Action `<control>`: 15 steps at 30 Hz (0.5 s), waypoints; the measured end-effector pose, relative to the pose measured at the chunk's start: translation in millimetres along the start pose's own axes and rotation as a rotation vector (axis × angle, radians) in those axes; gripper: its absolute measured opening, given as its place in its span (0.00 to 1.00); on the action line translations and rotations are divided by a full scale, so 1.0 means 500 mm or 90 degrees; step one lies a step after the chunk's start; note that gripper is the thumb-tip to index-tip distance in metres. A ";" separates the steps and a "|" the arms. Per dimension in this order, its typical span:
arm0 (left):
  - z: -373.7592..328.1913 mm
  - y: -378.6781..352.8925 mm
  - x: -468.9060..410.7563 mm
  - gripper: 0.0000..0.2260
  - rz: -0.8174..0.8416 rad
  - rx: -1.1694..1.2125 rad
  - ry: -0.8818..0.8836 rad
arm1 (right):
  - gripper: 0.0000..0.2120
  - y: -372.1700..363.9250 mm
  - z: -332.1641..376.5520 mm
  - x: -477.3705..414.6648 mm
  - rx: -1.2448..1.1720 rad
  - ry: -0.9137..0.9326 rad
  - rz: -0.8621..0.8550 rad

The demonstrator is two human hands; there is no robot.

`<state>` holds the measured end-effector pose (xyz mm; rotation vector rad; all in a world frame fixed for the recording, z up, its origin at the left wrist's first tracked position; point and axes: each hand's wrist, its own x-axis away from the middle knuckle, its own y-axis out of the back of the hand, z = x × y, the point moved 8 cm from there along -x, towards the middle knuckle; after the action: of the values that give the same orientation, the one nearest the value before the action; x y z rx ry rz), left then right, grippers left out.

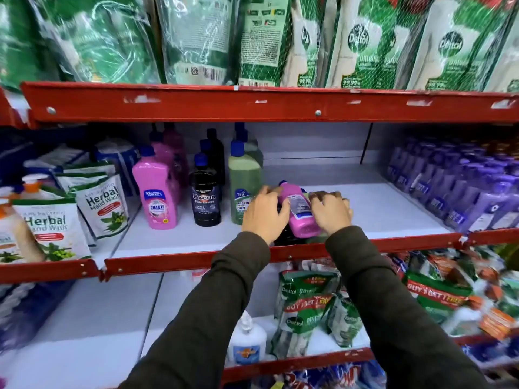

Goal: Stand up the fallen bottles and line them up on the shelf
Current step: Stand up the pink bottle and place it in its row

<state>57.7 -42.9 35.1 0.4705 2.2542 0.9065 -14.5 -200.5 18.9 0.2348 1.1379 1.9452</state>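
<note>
Currently pink bottle (pixel 299 210) is lying flat near the white shelf (pixel 379 209) front, label up; left hand (pixel 265 213) and right hand (pixel 331 210) are resting spread-fingered on either side, touching it; grip unclear.

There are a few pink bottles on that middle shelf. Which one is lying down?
The pink bottle between the left hand and right hand, near the shelf's front edge. It lies on its side, cap pointing back; the pink Shakti bottle further left stands upright.
</note>
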 end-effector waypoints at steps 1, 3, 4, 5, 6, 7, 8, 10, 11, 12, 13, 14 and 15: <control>0.015 -0.023 -0.013 0.18 0.037 -0.013 0.040 | 0.21 -0.019 -0.013 -0.013 0.019 -0.028 0.048; 0.044 -0.058 -0.026 0.20 0.107 -0.038 0.116 | 0.24 -0.049 -0.026 -0.026 0.048 -0.051 0.129; 0.054 -0.072 -0.027 0.21 0.144 -0.026 0.154 | 0.27 -0.060 -0.029 -0.027 0.042 -0.061 0.161; 0.067 -0.092 -0.034 0.21 0.169 -0.003 0.180 | 0.29 -0.071 -0.033 -0.036 0.031 -0.060 0.170; 0.073 -0.103 -0.036 0.22 0.183 0.031 0.207 | 0.31 -0.077 -0.038 -0.041 0.018 -0.065 0.174; 0.078 -0.110 -0.042 0.22 0.180 0.066 0.226 | 0.33 -0.085 -0.045 -0.051 -0.004 -0.063 0.170; 0.075 -0.110 -0.041 0.21 0.174 0.090 0.234 | 0.33 -0.091 -0.051 -0.057 -0.031 -0.062 0.176; 0.073 -0.113 -0.039 0.20 0.167 0.124 0.239 | 0.30 -0.091 -0.054 -0.059 -0.103 -0.064 0.171; 0.074 -0.115 -0.036 0.20 0.160 0.147 0.236 | 0.27 -0.083 -0.050 -0.053 -0.158 -0.065 0.154; 0.074 -0.113 -0.031 0.20 0.150 0.173 0.235 | 0.25 -0.072 -0.045 -0.044 -0.213 -0.073 0.135; 0.075 -0.112 -0.029 0.20 0.136 0.206 0.230 | 0.24 -0.062 -0.042 -0.039 -0.269 -0.077 0.114; 0.075 -0.107 -0.025 0.20 0.124 0.245 0.228 | 0.23 -0.053 -0.039 -0.032 -0.320 -0.080 0.098; 0.076 -0.102 -0.022 0.20 0.107 0.291 0.226 | 0.22 -0.044 -0.035 -0.025 -0.373 -0.075 0.085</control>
<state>87.5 -66.0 -17.0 0.7590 2.7971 0.5786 -3.2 -216.0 -5.5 0.1066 0.4501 2.2563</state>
